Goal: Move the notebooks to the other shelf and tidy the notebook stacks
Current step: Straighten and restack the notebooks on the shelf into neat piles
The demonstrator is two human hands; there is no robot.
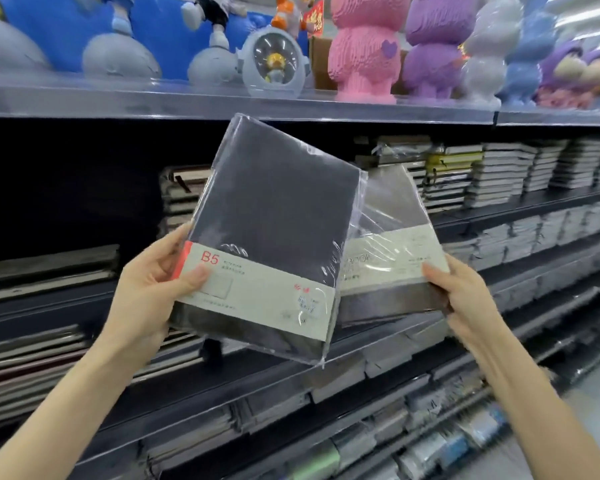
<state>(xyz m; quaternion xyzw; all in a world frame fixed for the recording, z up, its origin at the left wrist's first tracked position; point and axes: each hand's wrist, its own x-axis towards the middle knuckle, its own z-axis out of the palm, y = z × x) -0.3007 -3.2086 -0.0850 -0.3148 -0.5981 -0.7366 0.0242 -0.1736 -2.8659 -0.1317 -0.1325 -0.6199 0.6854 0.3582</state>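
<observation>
My left hand (153, 282) grips the lower left edge of a dark navy B5 notebook (278, 202) in clear plastic wrap, thumb on its white paper band. My right hand (465, 299) holds the lower right corner of a grey-brown wrapped notebook (392, 216), which lies partly behind the navy one. Both notebooks are raised in front of the shelving, tilted to the right. Behind them a short stack of notebooks (181, 199) sits on the dark shelf, and taller stacks (465, 174) line the same shelf to the right.
The top shelf (222, 102) carries toy figures, among them a pink one (361, 46) and a purple one (430, 46). Flat notebook piles (49, 268) lie on the lower left shelves. Lower shelves at the right hold several rows of wrapped stationery (534, 233).
</observation>
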